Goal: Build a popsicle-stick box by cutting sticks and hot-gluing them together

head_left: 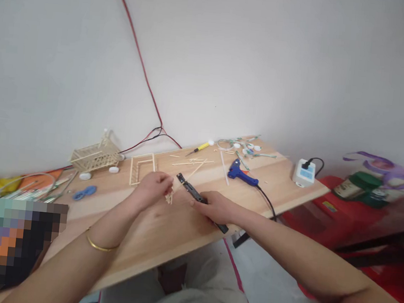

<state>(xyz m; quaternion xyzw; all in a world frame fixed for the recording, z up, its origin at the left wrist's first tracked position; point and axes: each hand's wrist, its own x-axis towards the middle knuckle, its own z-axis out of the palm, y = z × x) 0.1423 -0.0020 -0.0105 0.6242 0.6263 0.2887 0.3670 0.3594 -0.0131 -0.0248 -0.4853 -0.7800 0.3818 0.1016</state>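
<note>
My left hand [152, 188] is closed over the middle of the wooden table [164, 243], with short pale wooden sticks [170, 197] poking out below its fingers. In my right hand [216, 206] is a pair of black pliers [193, 190], gripped by the handles, its jaws pointing up and left toward my left hand. A longer thin stick [198, 169] slants past the jaws; whether they touch it I cannot tell. Just behind my left hand lies a flat rectangular stick frame [131, 173].
A cart-like stick model [96, 154] stands at the back left near blue tape rings [84, 192]. Rightward lie a yellow-handled knife [201, 147], a clear glue stick [224, 168], a blue glue gun [242, 173] and a white power socket [304, 173]. Red containers [319, 213] stand beyond the table's right edge.
</note>
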